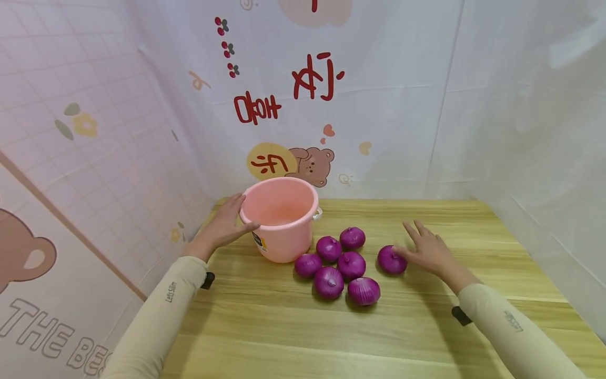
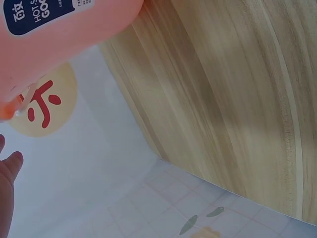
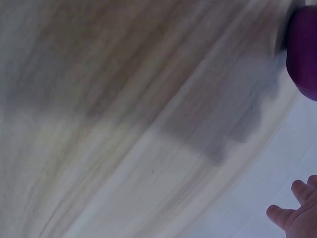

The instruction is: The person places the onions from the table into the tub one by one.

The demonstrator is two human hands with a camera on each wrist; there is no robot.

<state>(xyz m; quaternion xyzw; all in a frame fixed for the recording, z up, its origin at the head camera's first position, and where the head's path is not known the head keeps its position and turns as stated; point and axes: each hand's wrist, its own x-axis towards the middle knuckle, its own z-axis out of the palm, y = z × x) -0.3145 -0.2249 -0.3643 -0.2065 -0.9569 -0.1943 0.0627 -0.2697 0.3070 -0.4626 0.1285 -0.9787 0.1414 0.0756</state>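
A pink bucket (image 1: 284, 245) stands upright at the back left of the wooden table. My left hand (image 1: 226, 223) is at its left side, thumb stretched along the front rim and fingers by the back of the rim. In the left wrist view, the bucket's wall (image 2: 64, 42) with a dark label shows above some fingertips (image 2: 14, 163). My right hand (image 1: 426, 252) hovers with spread fingers beside a single purple onion (image 1: 392, 260), its thumb overlapping the onion's edge. That onion (image 3: 304, 52) appears at the right edge of the right wrist view, apart from the fingers (image 3: 280, 215).
Several purple onions (image 1: 351, 265) lie clustered just right of the bucket, on the wooden table (image 1: 284, 337). A white handle end (image 1: 317, 213) juts from the bucket's right side. Printed cloth walls (image 1: 388, 105) stand behind the table and along both sides.
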